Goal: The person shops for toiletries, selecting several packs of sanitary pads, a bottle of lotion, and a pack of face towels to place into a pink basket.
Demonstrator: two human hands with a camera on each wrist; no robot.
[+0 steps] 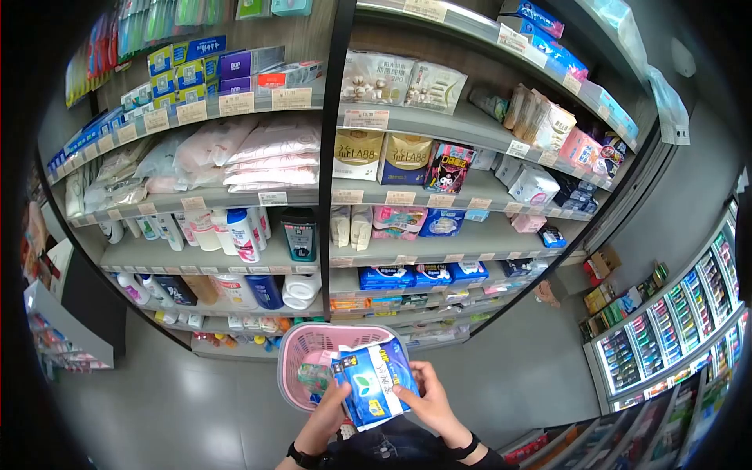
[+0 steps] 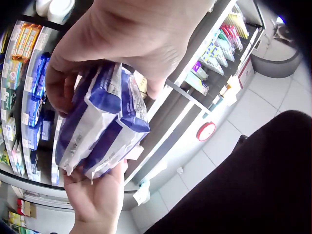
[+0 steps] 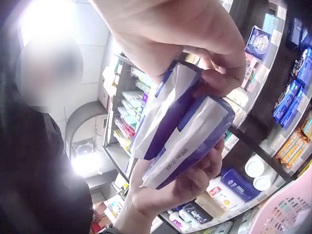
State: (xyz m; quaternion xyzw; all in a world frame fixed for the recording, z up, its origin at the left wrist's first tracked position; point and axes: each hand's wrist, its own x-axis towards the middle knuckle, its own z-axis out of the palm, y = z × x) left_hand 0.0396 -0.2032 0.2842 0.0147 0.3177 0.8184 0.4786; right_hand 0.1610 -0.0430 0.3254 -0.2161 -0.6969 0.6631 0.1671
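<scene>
Two blue-and-white soft packs of sanitary pads (image 1: pixel 368 384) lie one against the other between my hands, above a pink basket (image 1: pixel 291 356). On the left my left hand (image 1: pixel 323 417) grips their edge, thumb on the front. My right hand (image 1: pixel 435 401) holds the opposite side, its thumb across the printed face. From the left wrist the sealed ends of both packs (image 2: pixel 92 117) show side by side, my left hand (image 2: pixel 122 39) over them. A printed date code runs along one pack (image 3: pixel 187 141) in the right wrist view. Inside the basket sits a green-and-pink package (image 1: pixel 315 377).
Shelves (image 1: pixel 407 251) of packaged goods stand right in front, with bottles (image 1: pixel 243 235) at left and more blue packs (image 1: pixel 388 276) low at right. A lit drinks display (image 1: pixel 666 313) is at far right. Grey floor (image 1: pixel 204 407) surrounds the basket.
</scene>
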